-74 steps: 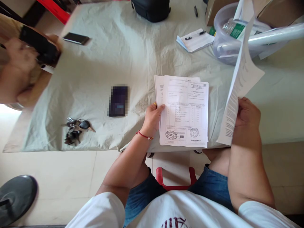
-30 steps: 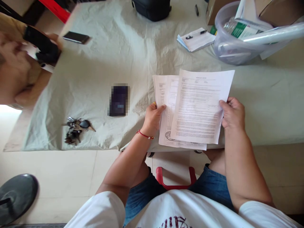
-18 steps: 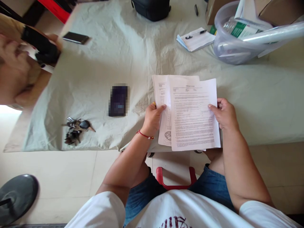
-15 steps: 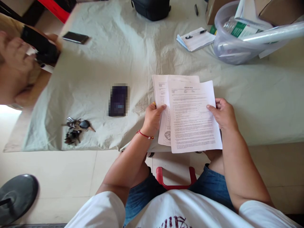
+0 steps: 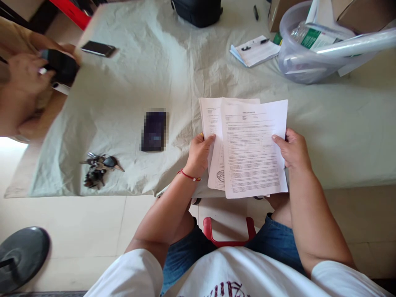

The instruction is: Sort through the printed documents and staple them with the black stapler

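Note:
My left hand (image 5: 200,152) pinches the left edge of a stack of printed papers (image 5: 215,159), thumb on top and fingers underneath. A round stamp shows near the bottom of that stack. In front of it lies a printed sheet (image 5: 255,152), covering most of the stack's right side. My right hand (image 5: 293,148) is closed on this sheet's right edge, its thumb lying on the print. Both sets of papers are held over the near edge of the cloth-covered table, tilted slightly. Whether the front sheet is single cannot be told.
On the table cloth (image 5: 182,82) are a blurred-out phone (image 5: 154,131), a bunch of keys (image 5: 100,169) and another phone (image 5: 98,48). A notepad with a pen (image 5: 256,51), a plastic basket (image 5: 306,62) and a black case (image 5: 197,12) stand farther back. Another person's hand (image 5: 26,72) holds a dark object at left.
My right hand has shifted slightly right, and the front sheet has moved and straightened with it. My left hand stays nearly still. The other person's hand has moved onto the dark object.

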`<state>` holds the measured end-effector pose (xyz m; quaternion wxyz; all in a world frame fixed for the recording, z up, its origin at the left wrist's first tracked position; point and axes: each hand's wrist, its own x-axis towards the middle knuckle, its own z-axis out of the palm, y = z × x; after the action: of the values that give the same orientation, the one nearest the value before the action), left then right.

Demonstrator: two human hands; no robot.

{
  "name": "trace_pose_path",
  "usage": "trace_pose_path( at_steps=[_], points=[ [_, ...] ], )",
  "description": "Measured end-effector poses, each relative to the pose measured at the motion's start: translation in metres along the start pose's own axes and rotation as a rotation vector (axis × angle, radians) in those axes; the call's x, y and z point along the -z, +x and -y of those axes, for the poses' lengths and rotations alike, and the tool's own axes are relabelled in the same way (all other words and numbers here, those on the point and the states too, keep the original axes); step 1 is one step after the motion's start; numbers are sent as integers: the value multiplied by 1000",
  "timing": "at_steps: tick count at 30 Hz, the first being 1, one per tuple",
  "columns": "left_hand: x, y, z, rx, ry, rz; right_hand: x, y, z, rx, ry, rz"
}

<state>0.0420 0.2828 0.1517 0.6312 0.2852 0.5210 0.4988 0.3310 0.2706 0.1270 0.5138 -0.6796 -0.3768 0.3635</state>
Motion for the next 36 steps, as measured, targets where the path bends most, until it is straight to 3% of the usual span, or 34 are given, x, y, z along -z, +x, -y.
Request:
trace_pose_path(
  at_steps=[10, 23, 36],
  points=[
    [-4, -1, -5, 33, 14, -14, -3, -1, 7, 3, 111, -60],
    [-2, -2, -3, 4, 20, 9, -2, 1, 6, 2, 90, -88],
    [-2, -4, -6, 16, 30, -3, 0, 3, 1, 22, 98, -54]
  ],
)
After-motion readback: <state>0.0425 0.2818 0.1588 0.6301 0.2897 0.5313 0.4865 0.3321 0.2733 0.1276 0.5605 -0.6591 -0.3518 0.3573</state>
